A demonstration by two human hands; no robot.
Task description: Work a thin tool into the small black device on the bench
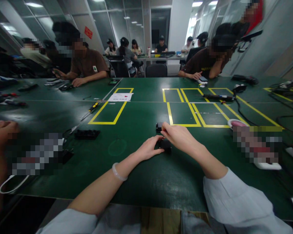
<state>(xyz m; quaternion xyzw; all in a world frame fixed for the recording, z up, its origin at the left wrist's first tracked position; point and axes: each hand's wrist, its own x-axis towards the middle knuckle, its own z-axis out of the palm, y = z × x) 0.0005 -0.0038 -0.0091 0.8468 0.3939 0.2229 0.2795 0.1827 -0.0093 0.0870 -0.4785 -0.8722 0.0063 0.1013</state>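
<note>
In front of me on the green table [136, 182], my left hand [148, 149] grips a small black block-shaped part [165, 146] between thumb and fingers. A pale bracelet [119, 172] circles that wrist. My right hand [179, 134] is closed in a pinch just above the same part. Whatever lies between its fingertips is hidden or too small to name. Just beyond those fingers stands a second small black box [159, 127], partly covered by the right hand.
Yellow tape [102, 123] marks rectangles on the table. Left of me lie a black ridged part [87, 134], a yellow-black screwdriver [93, 107] and a white paper [120, 97]. A corded black tool [218, 97] lies to the right. Other people sit opposite; someone's hand [2, 131] rests at far left.
</note>
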